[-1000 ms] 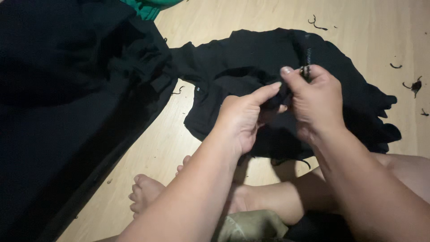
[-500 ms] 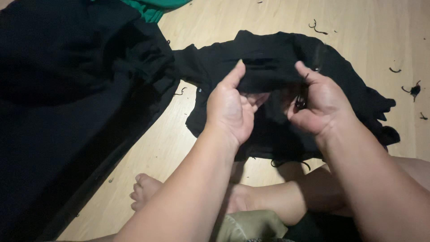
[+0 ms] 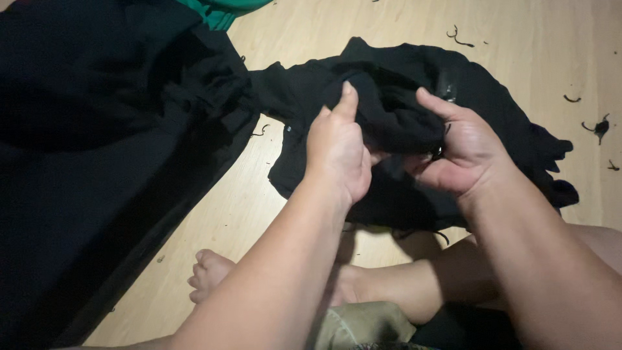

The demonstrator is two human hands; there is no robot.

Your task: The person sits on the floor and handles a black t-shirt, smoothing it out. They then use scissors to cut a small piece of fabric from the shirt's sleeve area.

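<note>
Between the two hands, a fold of a black garment point(image 3: 402, 116) is bunched up and lifted slightly off the wooden floor point(image 3: 538, 39). The left hand point(image 3: 337, 152) is closed on the cloth, thumb raised along the top of the fold and fingers curled underneath out of sight. The right hand point(image 3: 460, 152) is cupped and half closed, thumb pressing over the top of the same fold, fingers tucked beneath; a small dark metallic item point(image 3: 438, 153) shows against its palm, though what it is cannot be told. The rest of the garment spreads out beyond and to the right of the hands, flat on the floor.

Judging from the grip, the step in hand looks like turning or feeling along a seam or edge of the cloth, held taut between both hands. Any next move would seem to need both grips kept firm so the fold does not slip.

Left of the left hand lies a much larger black cloth point(image 3: 97, 162), with a bit of green fabric point(image 3: 220, 10) beyond it. Thread scraps point(image 3: 599, 126) dot the floor past the right hand. Below the hands, the person's bare foot point(image 3: 210, 275) rests on the floor.
</note>
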